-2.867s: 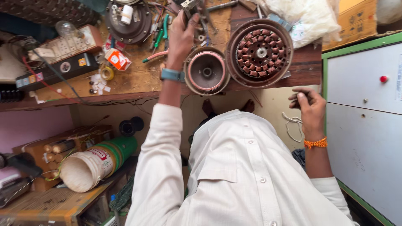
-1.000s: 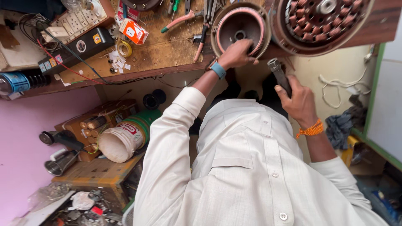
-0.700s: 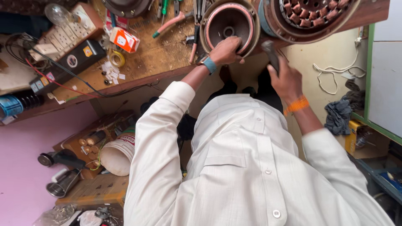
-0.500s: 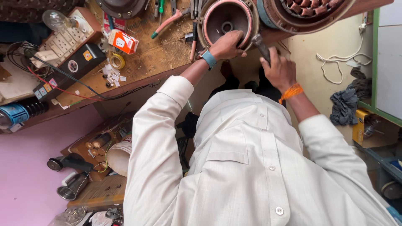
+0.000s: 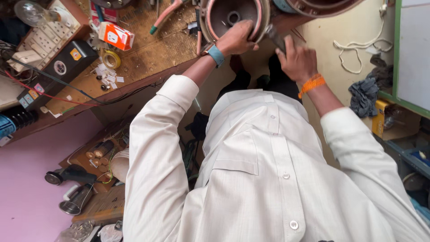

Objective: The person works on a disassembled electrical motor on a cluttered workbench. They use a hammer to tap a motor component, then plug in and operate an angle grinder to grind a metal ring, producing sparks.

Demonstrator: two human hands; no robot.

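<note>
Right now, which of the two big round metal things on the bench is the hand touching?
The round bowl-shaped housing on the left, under the left hand. The other round part, at the top edge to its right, has no hand on it.

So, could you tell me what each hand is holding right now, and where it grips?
The left hand grips the round motor housing by its near rim. The right hand is closed around the lower end of a dark tool.
</note>
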